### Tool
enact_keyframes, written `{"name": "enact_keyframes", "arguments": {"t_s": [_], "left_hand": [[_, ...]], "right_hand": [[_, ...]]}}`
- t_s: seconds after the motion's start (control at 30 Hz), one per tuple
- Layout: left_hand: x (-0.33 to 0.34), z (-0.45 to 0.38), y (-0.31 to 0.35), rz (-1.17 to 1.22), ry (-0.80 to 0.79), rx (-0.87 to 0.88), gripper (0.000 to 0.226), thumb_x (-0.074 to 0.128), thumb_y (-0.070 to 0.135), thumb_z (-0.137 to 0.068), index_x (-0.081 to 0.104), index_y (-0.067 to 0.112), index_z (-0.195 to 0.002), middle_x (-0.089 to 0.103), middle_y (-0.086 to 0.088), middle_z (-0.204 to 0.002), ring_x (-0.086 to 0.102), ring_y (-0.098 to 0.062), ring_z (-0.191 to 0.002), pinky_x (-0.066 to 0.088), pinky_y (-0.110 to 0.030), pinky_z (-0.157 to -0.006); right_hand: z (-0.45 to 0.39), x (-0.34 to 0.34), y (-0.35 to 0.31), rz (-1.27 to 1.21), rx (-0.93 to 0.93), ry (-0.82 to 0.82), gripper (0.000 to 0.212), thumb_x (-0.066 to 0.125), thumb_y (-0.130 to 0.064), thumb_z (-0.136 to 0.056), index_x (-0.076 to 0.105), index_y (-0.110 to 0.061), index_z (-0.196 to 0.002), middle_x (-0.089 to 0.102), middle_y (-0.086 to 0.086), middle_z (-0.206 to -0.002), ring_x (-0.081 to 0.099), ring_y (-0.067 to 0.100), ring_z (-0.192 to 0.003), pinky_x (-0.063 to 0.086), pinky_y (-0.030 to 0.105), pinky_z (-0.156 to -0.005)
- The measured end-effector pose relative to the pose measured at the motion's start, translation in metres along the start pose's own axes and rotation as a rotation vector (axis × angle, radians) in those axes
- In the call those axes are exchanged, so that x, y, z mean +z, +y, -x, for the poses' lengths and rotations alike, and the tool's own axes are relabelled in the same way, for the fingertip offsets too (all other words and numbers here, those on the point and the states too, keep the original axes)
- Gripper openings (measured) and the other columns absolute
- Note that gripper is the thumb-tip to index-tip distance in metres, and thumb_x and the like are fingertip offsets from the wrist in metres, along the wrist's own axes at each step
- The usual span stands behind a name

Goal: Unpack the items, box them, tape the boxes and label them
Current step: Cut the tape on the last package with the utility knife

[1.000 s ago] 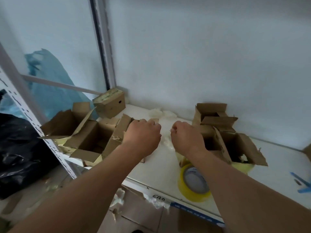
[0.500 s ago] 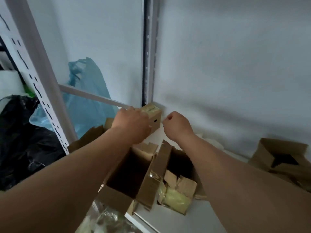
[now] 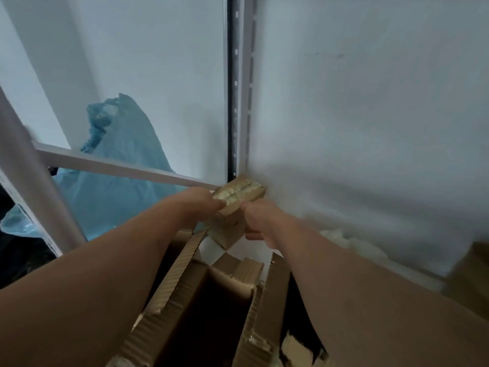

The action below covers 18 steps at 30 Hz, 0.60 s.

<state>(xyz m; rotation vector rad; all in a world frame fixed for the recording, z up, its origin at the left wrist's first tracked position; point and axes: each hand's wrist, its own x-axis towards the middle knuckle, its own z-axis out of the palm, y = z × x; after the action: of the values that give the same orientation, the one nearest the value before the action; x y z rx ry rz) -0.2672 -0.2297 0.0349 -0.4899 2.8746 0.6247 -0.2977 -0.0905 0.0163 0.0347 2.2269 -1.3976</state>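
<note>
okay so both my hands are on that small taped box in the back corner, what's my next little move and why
Probably lift the small taped box and draw it toward you: the left hand and right hand grip its two sides, it sits tight in the corner, and open empty boxes stand in front.

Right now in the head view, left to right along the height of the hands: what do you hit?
Shelf post → blue bag → left hand → taped box, gripped from both sides → right hand → white packing paper → blurred cardboard box at the right edge.
</note>
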Motion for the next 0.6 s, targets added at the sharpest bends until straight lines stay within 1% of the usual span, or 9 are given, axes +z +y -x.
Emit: {"name": "enact_keyframes", "arguments": {"t_s": [0.07,0.1,0.17,0.27,0.37,0.43,0.5,0.53,0.6], "left_hand": [[0.001,-0.007,-0.008,0.060,0.002,-0.008,0.044,0.059,0.043,-0.094,0.059,0.009,-0.123,0.060,-0.005,-0.112,0.055,-0.019,-0.097,0.042,-0.025,-0.070],[0.001,-0.009,-0.011,0.093,0.000,-0.002,0.045,0.064,0.043,-0.091,0.059,0.012,-0.123,0.061,-0.004,-0.112,0.055,-0.018,-0.096,0.041,-0.024,-0.067],[0.004,-0.012,-0.013,0.136,-0.015,0.042,0.049,0.068,0.046,-0.088,0.058,0.019,-0.128,0.062,-0.002,-0.120,0.056,-0.017,-0.099,0.042,-0.026,-0.076],[0.009,-0.011,-0.011,0.245,-0.074,0.103,0.046,0.060,0.047,-0.093,0.054,0.029,-0.135,0.061,0.003,-0.128,0.056,-0.014,-0.108,0.043,-0.031,-0.093],[0.013,-0.005,-0.004,0.336,-0.127,0.139,0.030,0.052,0.035,-0.100,0.058,0.029,-0.129,0.061,0.002,-0.123,0.057,-0.013,-0.105,0.044,-0.031,-0.091],[0.016,-0.005,0.002,0.304,-0.140,0.150,0.034,0.055,0.028,-0.099,0.055,0.025,-0.133,0.059,0.000,-0.126,0.056,-0.015,-0.107,0.045,-0.032,-0.093],[0.020,-0.003,0.006,0.215,-0.081,0.174,0.044,0.064,0.023,-0.092,0.052,0.024,-0.134,0.057,0.001,-0.126,0.056,-0.017,-0.106,0.047,-0.031,-0.090],[0.021,-0.004,0.007,0.196,-0.028,0.182,0.050,0.069,0.022,-0.088,0.052,0.024,-0.135,0.058,-0.001,-0.126,0.057,-0.018,-0.105,0.049,-0.031,-0.089],[0.021,-0.001,0.012,0.181,0.075,0.199,0.060,0.075,0.026,-0.082,0.050,0.025,-0.137,0.056,-0.004,-0.125,0.058,-0.020,-0.104,0.051,-0.034,-0.090]], "right_hand": [[-0.003,0.000,-0.001,-0.034,0.014,-0.010,0.011,0.041,-0.024,-0.104,0.048,-0.016,-0.106,0.058,0.009,-0.112,0.060,0.025,-0.106,0.056,0.037,-0.092],[-0.004,0.000,0.000,-0.034,0.016,-0.021,0.012,0.041,-0.024,-0.104,0.049,-0.015,-0.107,0.059,0.009,-0.113,0.061,0.026,-0.107,0.056,0.037,-0.092],[-0.010,-0.001,0.002,-0.043,0.019,-0.046,0.018,0.042,-0.025,-0.104,0.052,-0.014,-0.113,0.060,0.011,-0.115,0.062,0.028,-0.107,0.056,0.039,-0.092],[-0.012,0.000,0.003,-0.068,0.052,-0.066,0.028,0.042,-0.025,-0.103,0.055,-0.010,-0.122,0.064,0.015,-0.114,0.065,0.029,-0.100,0.057,0.039,-0.087],[-0.011,-0.004,0.008,-0.102,0.101,-0.065,0.029,0.041,-0.021,-0.102,0.058,-0.008,-0.121,0.066,0.016,-0.109,0.067,0.029,-0.093,0.060,0.036,-0.076],[-0.009,-0.008,0.010,-0.105,0.080,-0.065,0.027,0.040,-0.019,-0.103,0.057,-0.005,-0.119,0.063,0.016,-0.113,0.065,0.031,-0.097,0.058,0.038,-0.078],[-0.003,-0.011,0.011,-0.116,0.059,-0.055,0.020,0.040,-0.018,-0.104,0.057,-0.007,-0.102,0.063,0.018,-0.115,0.064,0.032,-0.100,0.057,0.040,-0.082],[0.001,-0.013,0.010,-0.136,0.065,-0.053,0.018,0.041,-0.019,-0.104,0.056,-0.010,-0.097,0.063,0.018,-0.116,0.065,0.032,-0.100,0.058,0.040,-0.081],[0.008,-0.018,0.010,-0.211,0.066,-0.058,0.014,0.046,-0.023,-0.103,0.056,-0.014,-0.103,0.066,0.018,-0.114,0.067,0.030,-0.091,0.058,0.036,-0.073]]}}
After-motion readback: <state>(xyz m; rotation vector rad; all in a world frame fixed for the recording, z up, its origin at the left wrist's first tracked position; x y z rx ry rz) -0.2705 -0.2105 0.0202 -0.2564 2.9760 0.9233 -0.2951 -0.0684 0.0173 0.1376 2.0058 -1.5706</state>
